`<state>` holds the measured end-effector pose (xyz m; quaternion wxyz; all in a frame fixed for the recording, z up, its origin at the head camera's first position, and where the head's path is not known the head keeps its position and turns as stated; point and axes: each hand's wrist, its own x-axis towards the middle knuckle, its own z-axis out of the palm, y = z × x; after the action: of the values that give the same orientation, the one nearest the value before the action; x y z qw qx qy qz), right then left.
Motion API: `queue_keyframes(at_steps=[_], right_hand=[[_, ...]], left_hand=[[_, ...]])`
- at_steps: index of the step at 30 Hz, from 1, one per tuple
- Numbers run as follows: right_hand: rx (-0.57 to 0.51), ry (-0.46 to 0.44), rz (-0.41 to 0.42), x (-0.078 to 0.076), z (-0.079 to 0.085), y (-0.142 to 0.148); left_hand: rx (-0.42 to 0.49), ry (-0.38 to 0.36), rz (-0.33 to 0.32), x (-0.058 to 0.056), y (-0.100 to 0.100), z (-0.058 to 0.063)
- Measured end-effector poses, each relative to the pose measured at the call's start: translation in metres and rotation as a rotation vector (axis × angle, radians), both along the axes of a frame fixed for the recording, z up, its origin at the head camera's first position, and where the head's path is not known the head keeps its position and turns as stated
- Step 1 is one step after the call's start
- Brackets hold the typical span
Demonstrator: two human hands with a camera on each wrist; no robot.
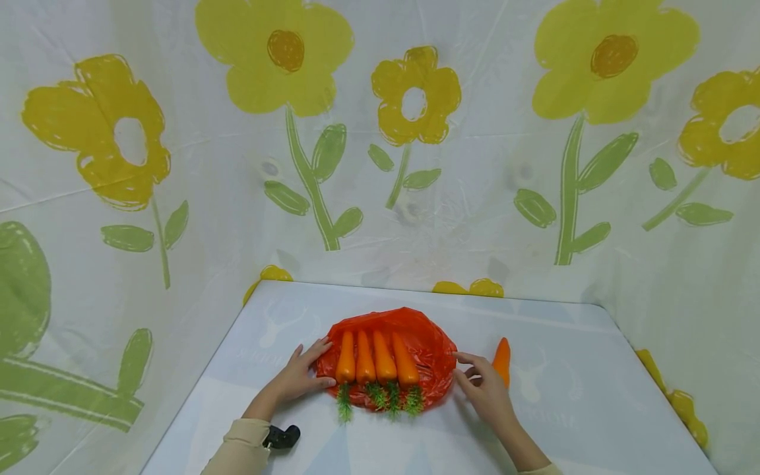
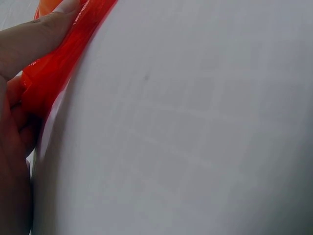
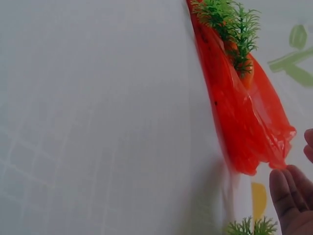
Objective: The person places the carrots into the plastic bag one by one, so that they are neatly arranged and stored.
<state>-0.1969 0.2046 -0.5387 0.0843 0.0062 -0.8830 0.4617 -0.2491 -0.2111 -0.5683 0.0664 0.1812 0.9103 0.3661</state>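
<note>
A red plastic bag (image 1: 436,346) lies spread on the table, with several toy carrots (image 1: 382,359) side by side on it, their green tops toward me. At the bag's left edge is my left hand (image 1: 293,377); in the left wrist view its thumb (image 2: 36,41) lies over the film and the other fingers are behind it, gripping the edge. My right hand (image 1: 488,394) is at the right edge, thumb and forefinger apart. In the right wrist view its fingertips (image 3: 279,183) come right up to the crumpled film. Beyond that hand lies a single carrot (image 1: 501,359), its top hidden.
The pale table (image 1: 594,396) bears faint deer-head prints. A cloth with yellow flowers (image 1: 415,99) encloses its back and sides. A black device (image 1: 282,437) sits at the left wrist, by the beige sleeve (image 1: 240,442).
</note>
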Motion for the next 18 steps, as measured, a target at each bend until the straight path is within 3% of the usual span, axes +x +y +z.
queue_keyframes(at_steps=[4, 11, 18], right_hand=[[0.007, 0.010, -0.006, 0.001, 0.001, 0.004], [0.013, 0.103, -0.009, 0.000, -0.002, 0.014], [0.046, 0.086, -0.034, 0.001, -0.001, 0.023]], left_hand=[[0.000, 0.005, -0.003, -0.001, 0.000, -0.001], [-0.010, -0.005, 0.009, 0.000, -0.001, -0.002], [-0.010, -0.006, 0.007, 0.000, 0.000, 0.000]])
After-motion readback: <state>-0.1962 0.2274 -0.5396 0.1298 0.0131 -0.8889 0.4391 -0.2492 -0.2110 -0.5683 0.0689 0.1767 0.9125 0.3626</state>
